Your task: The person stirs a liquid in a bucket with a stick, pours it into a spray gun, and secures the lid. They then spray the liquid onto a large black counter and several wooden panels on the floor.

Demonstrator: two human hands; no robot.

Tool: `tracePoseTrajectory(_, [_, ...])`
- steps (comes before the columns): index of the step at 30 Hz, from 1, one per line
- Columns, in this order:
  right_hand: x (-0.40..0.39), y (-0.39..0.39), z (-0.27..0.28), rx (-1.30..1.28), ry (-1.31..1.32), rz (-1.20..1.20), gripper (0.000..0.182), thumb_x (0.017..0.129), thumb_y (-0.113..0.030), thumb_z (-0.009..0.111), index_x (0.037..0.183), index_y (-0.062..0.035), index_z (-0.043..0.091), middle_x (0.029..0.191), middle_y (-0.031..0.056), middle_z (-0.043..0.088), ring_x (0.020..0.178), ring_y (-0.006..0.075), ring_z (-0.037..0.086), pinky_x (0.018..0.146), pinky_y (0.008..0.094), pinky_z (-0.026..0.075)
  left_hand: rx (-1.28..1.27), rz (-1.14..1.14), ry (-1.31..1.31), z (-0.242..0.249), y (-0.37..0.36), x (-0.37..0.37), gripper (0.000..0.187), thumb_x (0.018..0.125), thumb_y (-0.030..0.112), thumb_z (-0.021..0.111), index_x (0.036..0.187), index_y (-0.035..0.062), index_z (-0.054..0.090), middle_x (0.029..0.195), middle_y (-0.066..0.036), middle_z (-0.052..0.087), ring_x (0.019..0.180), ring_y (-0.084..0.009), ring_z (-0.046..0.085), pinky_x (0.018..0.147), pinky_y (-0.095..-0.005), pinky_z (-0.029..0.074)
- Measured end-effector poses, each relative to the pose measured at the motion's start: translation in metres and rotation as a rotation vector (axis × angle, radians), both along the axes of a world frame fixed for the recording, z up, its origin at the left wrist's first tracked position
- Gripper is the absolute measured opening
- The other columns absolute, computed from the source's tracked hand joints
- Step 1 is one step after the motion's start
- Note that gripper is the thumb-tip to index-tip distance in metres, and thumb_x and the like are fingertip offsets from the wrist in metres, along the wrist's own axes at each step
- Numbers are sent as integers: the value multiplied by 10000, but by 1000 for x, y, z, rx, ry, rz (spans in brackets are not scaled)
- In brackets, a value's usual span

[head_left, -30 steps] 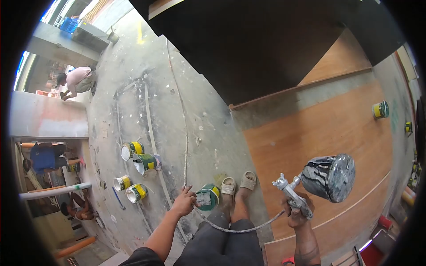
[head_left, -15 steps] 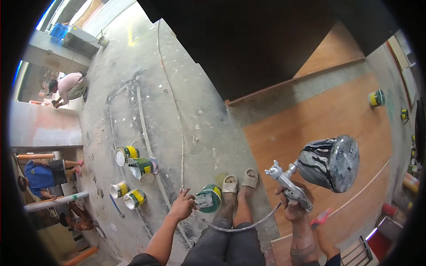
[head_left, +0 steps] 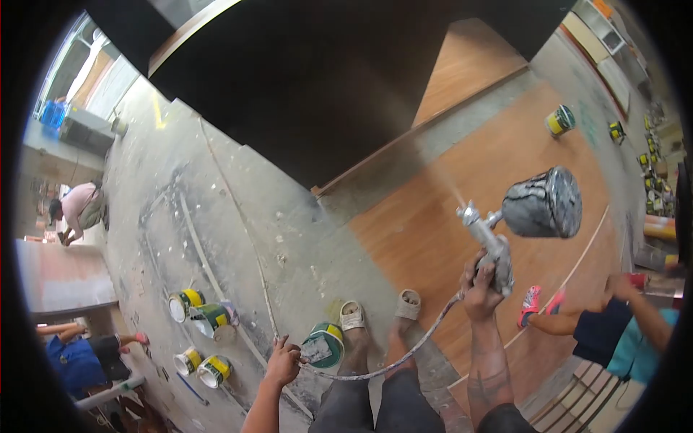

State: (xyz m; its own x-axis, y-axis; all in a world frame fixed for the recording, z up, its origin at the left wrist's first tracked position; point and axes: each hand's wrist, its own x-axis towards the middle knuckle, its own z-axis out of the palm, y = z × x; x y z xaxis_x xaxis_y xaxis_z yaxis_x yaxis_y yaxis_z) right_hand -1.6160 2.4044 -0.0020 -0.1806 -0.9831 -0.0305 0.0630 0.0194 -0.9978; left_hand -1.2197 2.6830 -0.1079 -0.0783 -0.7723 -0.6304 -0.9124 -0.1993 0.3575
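Observation:
My right hand point(head_left: 482, 290) is wrapped around the handle of a metal spray gun point(head_left: 491, 249), whose paint-streaked cup point(head_left: 541, 203) sits to the right. Pale mist point(head_left: 449, 184) fans out from the nozzle toward a large black panel point(head_left: 303, 86). A speckled air hose point(head_left: 386, 372) runs from the gun across my legs to my left hand point(head_left: 284, 361), which is closed around it. Beyond that hand the hose continues up the floor. Just right of the left hand stands a green bucket point(head_left: 333, 345) with a grey-smeared lid.
Several paint cans point(head_left: 206, 317) stand at the left, and another can point(head_left: 560, 121) at upper right. Brown board point(head_left: 433, 224) covers the floor beneath the gun. One person point(head_left: 613, 325) walks close on the right; a crouching person point(head_left: 81, 209) and a person in blue point(head_left: 76, 364) are left.
Mist now comes from the nozzle, where none showed before. The spray gun has moved up in view. My view has turned, and the person at right has come further into sight.

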Motion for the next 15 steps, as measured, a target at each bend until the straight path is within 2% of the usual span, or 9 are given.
tracePoseTrajectory(2, [-20, -27, -6, -29, 7, -115, 368, 1024, -377, 511, 1217, -65, 475, 702, -9, 460, 495, 39, 383, 414, 198, 304, -17, 31, 3, 1, -7, -13, 139, 800, 223, 741, 839, 89, 739, 1129, -58, 676, 1370, -394, 389, 1164, -596, 219])
tracePoseTrajectory(3, [-33, -42, -13, -27, 8, -119, 368, 1024, -377, 511, 1217, -65, 475, 702, -9, 460, 495, 39, 383, 414, 198, 304, -47, 44, 5, 2, -11, -19, 145, 798, 221, 750, 812, 79, 726, 1111, -60, 680, 1357, -404, 400, 1150, -595, 240])
tracePoseTrajectory(6, [-57, -82, -22, -156, 136, -323, 298, 1037, -328, 496, 1176, -65, 495, 691, -10, 447, 482, 37, 380, 396, 201, 297, -94, 90, 6, 2, -18, -34, 123, 791, 185, 747, 794, 67, 713, 1095, -66, 683, 1338, -418, 417, 1136, -587, 265])
tracePoseTrajectory(8, [-57, -101, -1, -91, 11, -455, 280, 1036, -328, 502, 1131, -65, 512, 678, -13, 439, 469, 44, 376, 390, 210, 298, -109, 140, -1, -3, -19, -43, 91, 787, 153, 735, 802, 65, 713, 1097, -70, 681, 1331, -423, 423, 1138, -580, 269])
tracePoseTrajectory(12, [-65, -106, -21, -104, -41, -378, 304, 1017, -353, 539, 1108, -64, 514, 671, -19, 440, 466, 42, 377, 391, 209, 296, -64, 151, -12, -16, -14, -51, 107, 772, 143, 725, 856, 76, 721, 1131, -69, 666, 1360, -406, 390, 1158, -562, 253])
tracePoseTrajectory(14, [-56, -88, -26, -60, -106, -238, 340, 1007, -373, 555, 1154, -69, 520, 686, -20, 448, 478, 39, 382, 397, 205, 297, -23, 162, -36, -9, -16, -55, 143, 768, 160, 730, 890, 86, 724, 1155, -59, 655, 1384, -387, 367, 1173, -565, 230])
tracePoseTrajectory(15, [-50, -79, -28, -30, -137, -144, 339, 1006, -332, 565, 1195, -56, 510, 747, -7, 508, 534, 33, 418, 424, 186, 305, -46, 137, -55, -6, -20, -59, 149, 791, 205, 733, 861, 74, 722, 1140, -79, 663, 1367, -397, 384, 1162, -543, 253])
